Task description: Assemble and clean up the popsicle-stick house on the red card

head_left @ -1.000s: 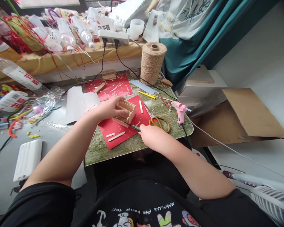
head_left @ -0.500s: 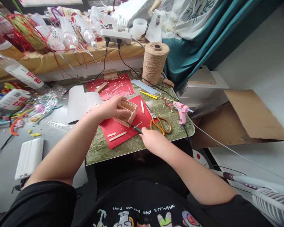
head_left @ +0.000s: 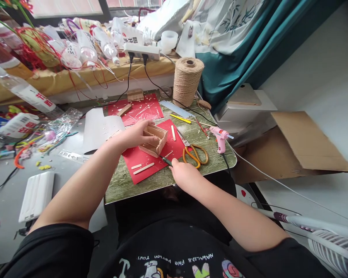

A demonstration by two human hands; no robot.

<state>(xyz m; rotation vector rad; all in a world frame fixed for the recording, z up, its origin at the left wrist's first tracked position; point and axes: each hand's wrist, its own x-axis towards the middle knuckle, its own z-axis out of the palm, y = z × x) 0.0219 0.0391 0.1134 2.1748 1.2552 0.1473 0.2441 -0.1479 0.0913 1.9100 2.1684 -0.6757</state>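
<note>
A small open box of craft sticks [head_left: 160, 147] rests on a red sheet [head_left: 146, 178]. My left hand [head_left: 142, 133] grips its far left side, thumb reaching over the opening. In my right hand [head_left: 184, 172] is a slim tool with a dark green handle [head_left: 166, 160], fingers closed around it. The tool points at the box's near corner; its thin tip is too small to make out, and I cannot tell whether it touches. Loose craft sticks [head_left: 144, 168] lie in front of the box, and another craft stick [head_left: 173, 133] is to its right.
Scissors with orange-brown handles [head_left: 195, 155] lie just right of the red sheet. Beyond them a pink glue gun [head_left: 220, 139] stands near the table's right edge. A twine spool [head_left: 188, 83], yellow pen [head_left: 180, 118] and white paper [head_left: 100, 127] sit further back. Black cords run from a power strip [head_left: 142, 51].
The tool in my right hand has drawn back slightly from the box's near wall towards its near corner. My left hand keeps its hold. The view has tilted up a little.
</note>
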